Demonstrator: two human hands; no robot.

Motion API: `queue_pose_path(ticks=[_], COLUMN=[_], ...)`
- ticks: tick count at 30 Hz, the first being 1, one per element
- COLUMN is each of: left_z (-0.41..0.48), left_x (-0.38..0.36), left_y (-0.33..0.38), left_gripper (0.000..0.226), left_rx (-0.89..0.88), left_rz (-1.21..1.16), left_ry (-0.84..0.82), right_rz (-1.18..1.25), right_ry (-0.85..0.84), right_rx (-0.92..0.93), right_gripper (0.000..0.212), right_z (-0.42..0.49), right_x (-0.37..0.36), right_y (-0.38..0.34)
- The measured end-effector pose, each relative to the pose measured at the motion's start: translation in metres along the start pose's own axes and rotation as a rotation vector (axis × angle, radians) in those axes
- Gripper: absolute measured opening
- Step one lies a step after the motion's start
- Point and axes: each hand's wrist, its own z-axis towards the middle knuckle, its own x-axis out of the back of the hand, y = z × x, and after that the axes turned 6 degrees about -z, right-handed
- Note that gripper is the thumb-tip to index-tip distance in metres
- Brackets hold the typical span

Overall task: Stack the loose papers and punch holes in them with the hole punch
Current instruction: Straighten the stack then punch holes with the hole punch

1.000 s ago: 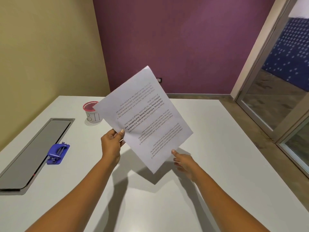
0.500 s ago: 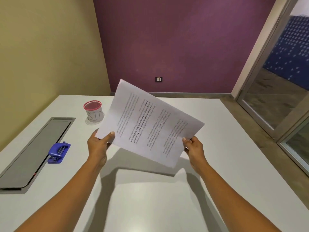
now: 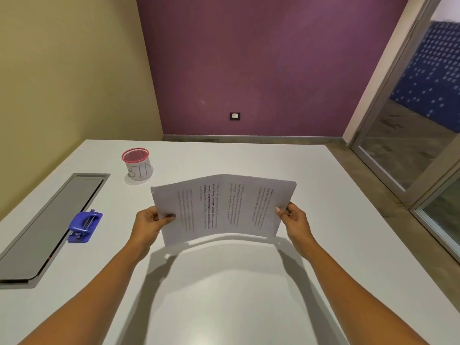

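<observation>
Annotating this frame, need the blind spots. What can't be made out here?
Head view only:
- papers: sheet count, edges too thin to count; print too small to read.
- left hand and right hand: fingers behind the papers, hidden by the sheets; only thumbs show.
- hole punch: slot too small to see.
- cup: contents hidden by its wall.
- arms: elbows cut off by the bottom edge.

The room is bright and evenly lit from overhead. My papers point(image 3: 224, 207) throw a soft, arched shadow on the white tabletop point(image 3: 323, 195) just nearer me, and my arms point(image 3: 112, 282) cast blurred shadows beside it. Inside that arch lies a pale sheen (no hard glare). Right of the papers the door frame point(image 3: 375, 95) leans with wide-angle stretch. The print looks slightly soft.
</observation>
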Motion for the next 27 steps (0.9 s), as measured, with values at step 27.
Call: queue_pose_path(ticks=[27], left_z=[-0.007], left_x=[-0.011], left_y=[0.006], left_gripper=[0.012], left_rx=[-0.042], left_rz=[-0.060], left_ry=[-0.029], right_rz=[-0.016], right_ry=[0.037], right_rx=[-0.006], right_gripper=[0.021], right_z=[-0.006], right_x=[-0.002], right_y=[0.003])
